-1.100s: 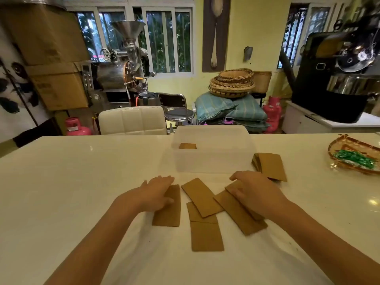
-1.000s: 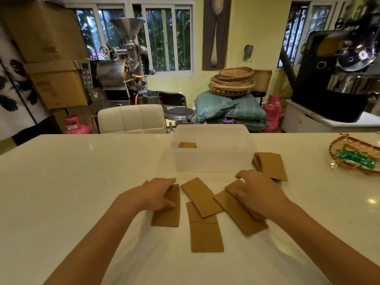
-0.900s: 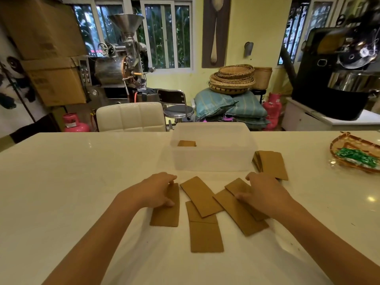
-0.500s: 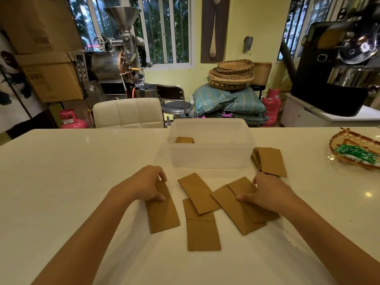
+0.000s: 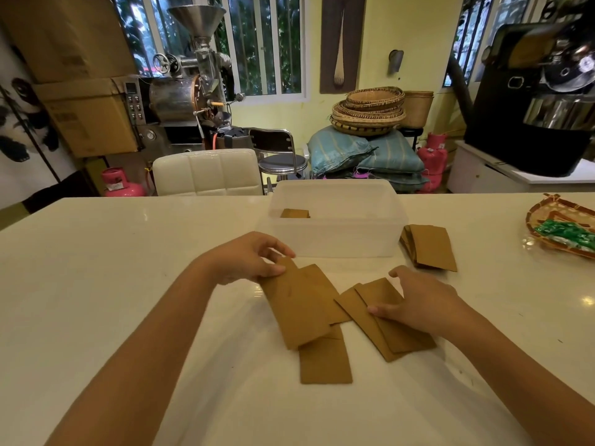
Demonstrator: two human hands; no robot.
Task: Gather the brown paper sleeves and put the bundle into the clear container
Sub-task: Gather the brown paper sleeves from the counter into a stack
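Note:
Several flat brown paper sleeves lie spread on the white table in front of the clear container point(image 5: 335, 239). My left hand point(image 5: 248, 259) pinches the top end of one sleeve point(image 5: 296, 307), which now lies over the middle sleeves. Another sleeve point(image 5: 325, 362) pokes out below it. My right hand point(image 5: 421, 304) presses flat on two overlapping sleeves point(image 5: 370, 320) to the right. A small stack of sleeves point(image 5: 429, 247) rests right of the container. One sleeve point(image 5: 294, 214) lies inside the container.
A woven tray point(image 5: 547, 217) holding green packets point(image 5: 566, 235) sits at the table's right edge. A white padded chair point(image 5: 206, 172) stands behind the table's far edge. Roasting machines, baskets and sacks fill the room beyond.
My left hand has dragged its sleeve rightward, from lying apart at the left to overlapping the middle sleeves. My right hand has slid slightly right over its two sleeves.

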